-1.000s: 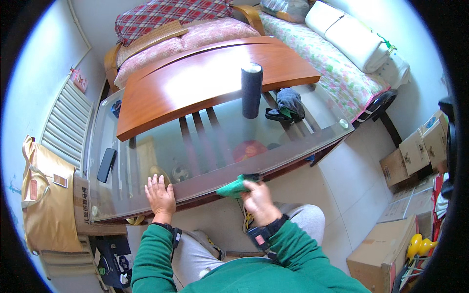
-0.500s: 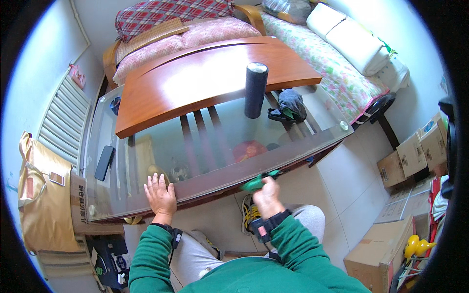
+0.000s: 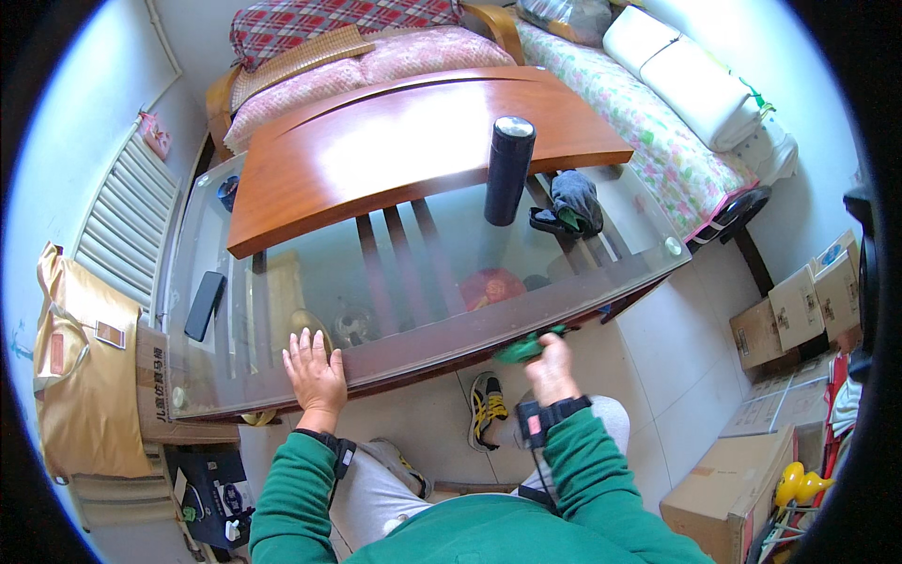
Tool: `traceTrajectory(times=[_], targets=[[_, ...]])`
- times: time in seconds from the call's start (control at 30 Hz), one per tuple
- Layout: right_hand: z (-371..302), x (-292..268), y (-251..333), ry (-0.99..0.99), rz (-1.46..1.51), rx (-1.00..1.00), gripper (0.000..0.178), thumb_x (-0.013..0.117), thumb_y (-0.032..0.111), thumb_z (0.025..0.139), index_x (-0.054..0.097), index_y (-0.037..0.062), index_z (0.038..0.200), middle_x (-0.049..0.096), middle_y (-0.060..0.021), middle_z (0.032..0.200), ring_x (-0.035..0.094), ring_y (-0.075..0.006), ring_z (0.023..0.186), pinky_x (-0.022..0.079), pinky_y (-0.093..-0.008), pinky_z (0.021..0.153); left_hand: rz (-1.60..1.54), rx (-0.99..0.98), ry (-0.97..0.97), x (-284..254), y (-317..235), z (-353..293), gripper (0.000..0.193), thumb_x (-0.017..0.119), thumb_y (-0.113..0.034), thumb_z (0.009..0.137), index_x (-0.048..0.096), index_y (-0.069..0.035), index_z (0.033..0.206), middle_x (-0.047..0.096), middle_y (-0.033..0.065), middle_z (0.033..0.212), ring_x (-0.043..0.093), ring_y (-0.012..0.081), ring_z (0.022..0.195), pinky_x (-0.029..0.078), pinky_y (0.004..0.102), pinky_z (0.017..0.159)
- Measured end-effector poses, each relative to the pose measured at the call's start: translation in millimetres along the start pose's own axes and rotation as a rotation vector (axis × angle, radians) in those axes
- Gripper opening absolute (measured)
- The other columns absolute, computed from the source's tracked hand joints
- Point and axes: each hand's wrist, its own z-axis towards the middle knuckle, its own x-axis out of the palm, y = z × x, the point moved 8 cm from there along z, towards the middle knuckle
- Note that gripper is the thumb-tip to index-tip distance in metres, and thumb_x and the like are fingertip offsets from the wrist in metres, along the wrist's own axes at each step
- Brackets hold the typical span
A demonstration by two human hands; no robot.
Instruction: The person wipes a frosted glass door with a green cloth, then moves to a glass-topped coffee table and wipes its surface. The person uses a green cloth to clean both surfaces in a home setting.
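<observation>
My left hand (image 3: 317, 378) rests flat on the near edge of the glass-topped table (image 3: 442, 329), fingers spread. My right hand (image 3: 552, 370) is closed around a small green and dark thing (image 3: 517, 351), held just at the table's front edge. Its kind is too blurred to make out, and I cannot tell whether it touches the edge. On the glass stand a dark blue cylindrical flask (image 3: 508, 174) and, right of it, a bunched grey cloth (image 3: 575, 199). A black phone (image 3: 205, 306) lies towards the left end.
A curved wooden slab (image 3: 413, 141) covers the table's far part. Beyond it are a cushioned sofa (image 3: 404, 58) and a flowered bed (image 3: 639, 132). Cardboard boxes (image 3: 728, 484) stand at the right; a tan bag (image 3: 89, 376) hangs at the left. My shoe (image 3: 486, 414) is below the table edge.
My right hand has moved slightly to the right along the table's edge with the green thing. My left hand stays flat on the glass. The whole view has shifted a little.
</observation>
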Motion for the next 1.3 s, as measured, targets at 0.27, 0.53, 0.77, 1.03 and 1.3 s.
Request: traceTrajectory(times=[0.27,0.53,0.77,1.03,1.3], targets=[[20,-13,5,-0.038,0.032,-0.217,0.034,0.046,-0.002,0.079,0.052,0.0034,0.113,0.056,-0.0065,0.104,0.058,-0.0223,0.091,0.05,-0.0402,0.082,-0.003,-0.007,0.022,-1,-1,-1,0.048,0.053,-0.031,0.091,0.049,-0.006,0.132,0.042,0.014,0.142,0.029,0.0341,0.137,0.016,0.051,0.114],[-6,0,-7,-0.031,0.043,-0.141,0.025,0.048,0.003,0.081,0.058,0.0021,0.104,0.059,-0.0078,0.1,0.058,-0.0236,0.092,0.048,-0.0408,0.085,-0.002,-0.002,0.023,-4,-2,1,0.048,0.055,-0.029,0.089,0.049,-0.007,0.131,0.043,0.0148,0.141,0.029,0.0348,0.137,0.017,0.0515,0.114],[-19,9,-6,-0.021,0.002,-0.125,0.024,0.044,0.007,0.083,0.057,0.0001,0.102,0.059,-0.0104,0.106,0.057,-0.0258,0.097,0.047,-0.0436,0.088,-0.01,0.007,0.001,-9,-5,0,0.048,0.055,-0.028,0.089,0.049,-0.007,0.132,0.042,0.0142,0.141,0.03,0.0345,0.137,0.017,0.0507,0.114],[-20,10,-6,0.075,0.034,-0.053,0.027,0.048,-0.001,0.076,0.054,-0.0006,0.103,0.057,-0.0091,0.104,0.056,-0.0254,0.097,0.046,-0.0411,0.093,-0.01,0.016,0.001,-6,0,-1,0.048,0.052,-0.03,0.093,0.047,-0.006,0.134,0.042,0.0139,0.142,0.03,0.0339,0.136,0.018,0.0481,0.114],[-12,9,-2,0.136,-0.042,-0.333,0.044,0.051,-0.015,0.068,0.055,0.005,0.107,0.058,-0.0049,0.105,0.057,-0.0224,0.095,0.046,-0.0373,0.089,-0.87,0.044,0.057,-72,-5,-94,0.041,0.048,-0.019,0.098,0.045,0.0,0.135,0.048,0.0176,0.136,0.044,0.0282,0.129,0.032,0.0368,0.108]])
